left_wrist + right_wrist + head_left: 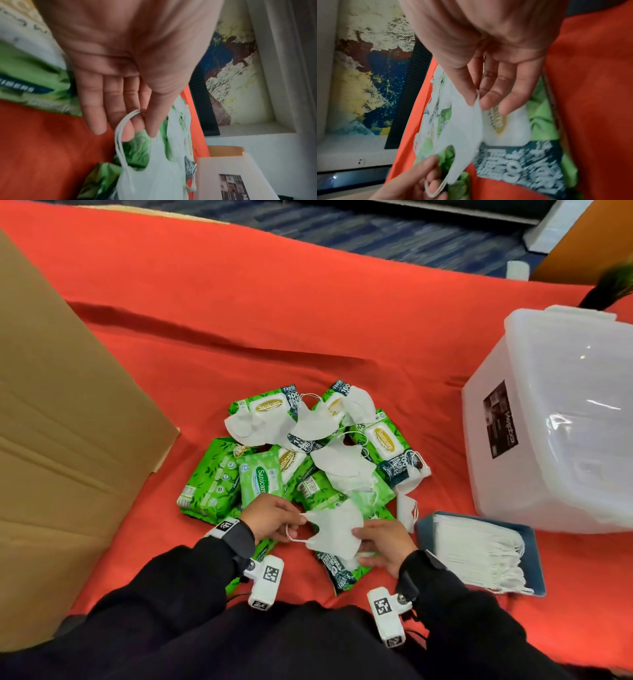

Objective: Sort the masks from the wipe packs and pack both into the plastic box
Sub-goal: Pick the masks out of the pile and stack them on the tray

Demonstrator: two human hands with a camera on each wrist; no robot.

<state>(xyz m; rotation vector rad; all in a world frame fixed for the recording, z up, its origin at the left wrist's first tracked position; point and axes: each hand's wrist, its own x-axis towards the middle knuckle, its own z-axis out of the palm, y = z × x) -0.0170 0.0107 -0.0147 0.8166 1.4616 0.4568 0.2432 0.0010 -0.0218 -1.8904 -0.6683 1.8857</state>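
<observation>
Both hands, left (270, 517) and right (383, 544), pinch one folded white fabric mask (337, 527) above green wipe packs (212, 481) near the orange cloth's (308, 320) front edge.

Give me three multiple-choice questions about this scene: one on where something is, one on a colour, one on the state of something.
1. Where is the stack of masks?
A. On the cardboard
B. In a blue tray in front of the plastic box
C. Inside the plastic box

2. What colour is the cloth?
A. Orange-red
B. Blue
C. White

3. How is the lifted mask held?
A. Left hand only
B. Lying free
C. Pinched by both hands

Answers:
1 B: the blue tray sits in front of the plastic box.
2 A: orange-red shows all around the wipe packs.
3 C: the left hand and right hand each pinch an end.
</observation>
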